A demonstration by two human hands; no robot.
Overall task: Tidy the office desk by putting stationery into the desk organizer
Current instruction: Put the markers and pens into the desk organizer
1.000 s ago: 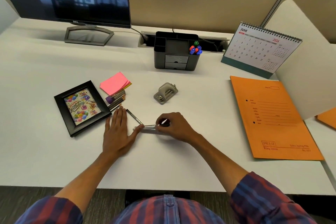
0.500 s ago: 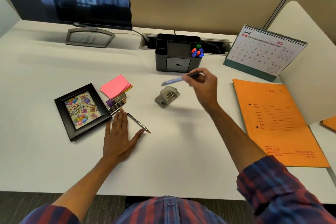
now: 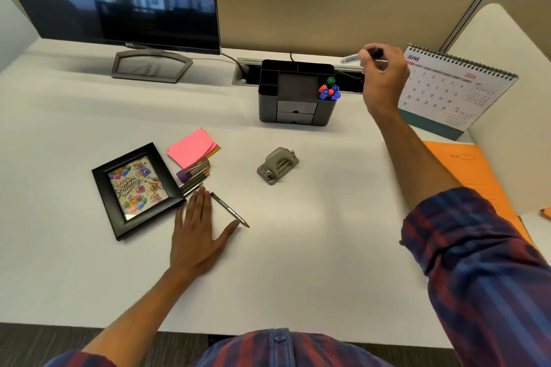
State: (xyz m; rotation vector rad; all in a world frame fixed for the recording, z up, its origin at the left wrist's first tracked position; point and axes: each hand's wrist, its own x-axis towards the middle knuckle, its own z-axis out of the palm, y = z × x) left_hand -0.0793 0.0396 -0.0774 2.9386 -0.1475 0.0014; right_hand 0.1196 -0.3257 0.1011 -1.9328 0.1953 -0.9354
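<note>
The right hand (image 3: 383,77) now hangs in the air just to the right of the desk organizer (image 3: 296,92) and slightly behind it, fingers pinched around a pen (image 3: 354,58) whose clear barrel points left toward the organizer's rear right corner. A second ago that same hand was gripping the pen down on the desk (image 3: 298,247), well in front of the organizer; half a second ago it had lifted the pen to a spot just in front of the organizer's right edge. So the pen has travelled from the tabletop to organizer height, and the step in hand looks like dropping it into the right-hand compartment, where several blue, red and green capped pens (image 3: 329,89) already stand. The pen lies nearly level, so it probably needs tipping upright before it can slide in. The left hand (image 3: 196,226) has stayed flat and open on the desk, well in front of the organizer and to its left, holding nothing, with its thumb touching or almost touching a dark pencil (image 3: 229,210). Other stationery is still out: a cluster of pencils (image 3: 193,179) and a stack of pink sticky notes (image 3: 192,147) in front-left of the organizer, beside a black picture frame (image 3: 135,189), and a grey hole punch (image 3: 277,165) straight in front of the organizer. By that count the tidying is only partly done.
</note>
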